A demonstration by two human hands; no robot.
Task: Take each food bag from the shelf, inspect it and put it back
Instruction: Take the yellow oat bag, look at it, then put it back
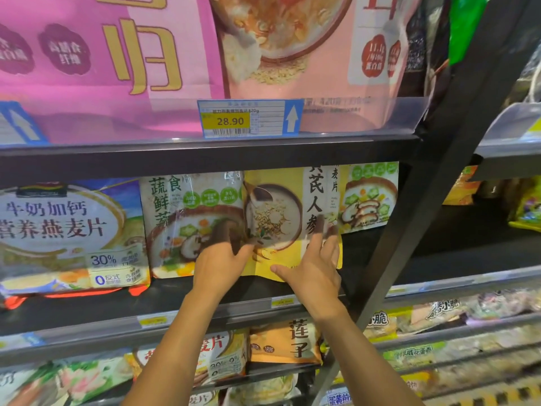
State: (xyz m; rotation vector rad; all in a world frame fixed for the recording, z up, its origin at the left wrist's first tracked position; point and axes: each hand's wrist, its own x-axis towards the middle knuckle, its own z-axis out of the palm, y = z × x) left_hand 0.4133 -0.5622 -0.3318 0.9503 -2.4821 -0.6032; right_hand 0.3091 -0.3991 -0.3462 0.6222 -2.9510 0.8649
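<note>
A yellow oatmeal bag (pixel 281 206) with a bowl picture stands upright on the middle shelf (pixel 205 300), between two white-green vegetable oatmeal bags (pixel 187 218). Both my hands reach up to it. My left hand (pixel 219 265) is at the bag's lower left edge, fingers blurred, seemingly pinching that edge. My right hand (pixel 316 268) lies on the bag's lower right front, fingers spread against it and thumb under the bottom edge. The bag's bottom corner is hidden behind my hands.
A blue-white milk oatmeal bag (pixel 70 235) sits at the left. Pink bags (pixel 117 54) fill the upper shelf above a 28.90 price tag (pixel 248 118). A black diagonal post (pixel 433 186) runs at the right. More bags, one orange (pixel 287 341), lie on the lower shelf.
</note>
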